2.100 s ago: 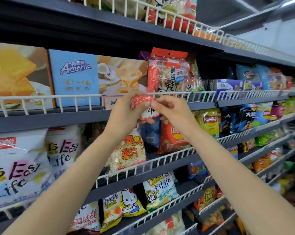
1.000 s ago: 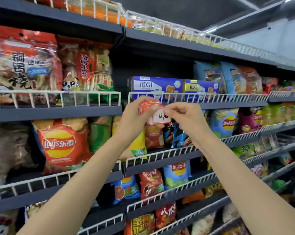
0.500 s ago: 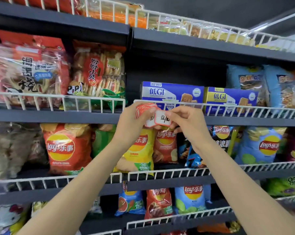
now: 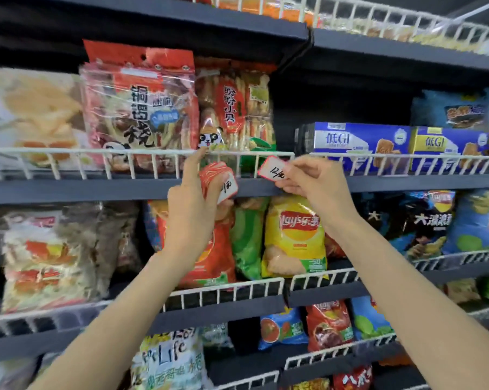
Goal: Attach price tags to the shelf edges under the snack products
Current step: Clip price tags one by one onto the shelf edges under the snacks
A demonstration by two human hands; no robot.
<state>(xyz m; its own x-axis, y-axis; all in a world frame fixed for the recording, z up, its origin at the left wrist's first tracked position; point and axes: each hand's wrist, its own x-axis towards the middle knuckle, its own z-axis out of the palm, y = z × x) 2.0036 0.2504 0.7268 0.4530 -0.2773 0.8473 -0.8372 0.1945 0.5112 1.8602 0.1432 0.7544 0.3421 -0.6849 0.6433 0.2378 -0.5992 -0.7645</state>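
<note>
I see both hands raised in front of the dark shelf edge [image 4: 97, 190] that runs under the white wire rail [image 4: 69, 153]. My right hand [image 4: 311, 181] pinches 1 price tag [image 4: 274, 170] between thumb and fingertips; the tag is white with a red border and handwritten black figures, tilted, and sits level with the wire rail just above the shelf edge. Whether it touches the rail I cannot tell. My left hand [image 4: 192, 204] is curled around a stack of tags [image 4: 219, 182], red-edged like the single one, with the front tag facing the camera. Its index finger is stretched up and its tip meets the top wire of the rail, just below the panda on the rice cracker bag [image 4: 235, 108]. The 2 hands are near each other but apart. Left of that bag stands a clear red-topped bag [image 4: 139, 108]. To the right, 2 blue boxes [image 4: 358, 144] marked GI sit behind the rail. On the shelf below, a yellow chip bag [image 4: 294, 235] stands under the right hand, with a green bag [image 4: 246, 237] beside it.
</note>
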